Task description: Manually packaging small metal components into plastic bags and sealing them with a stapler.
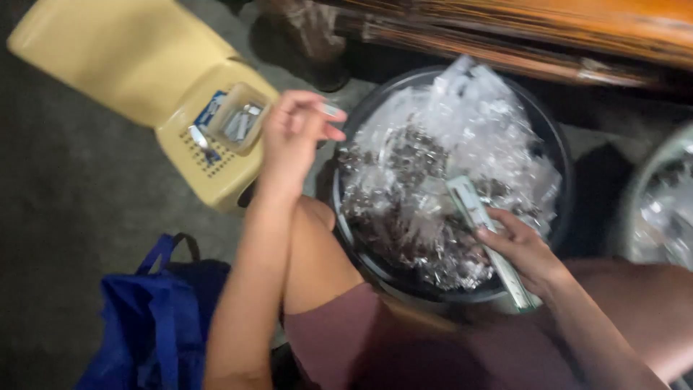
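Observation:
My left hand point(292, 133) is raised over my knee and pinches a small pale piece point(330, 110) between thumb and fingertips, close to a small clear container point(238, 119) on a yellow plastic chair point(155, 79). My right hand point(523, 249) grips a long flat pale strip point(480, 224) at the near rim of a round black basin point(556, 152). The basin is filled with clear plastic packets and small dark metal parts point(426, 195).
A blue bag point(148, 318) lies on the floor at lower left. A wooden bench edge point(520, 36) runs across the top. Another round basin point(660, 202) with shiny contents stands at the right edge. My knees sit under the black basin.

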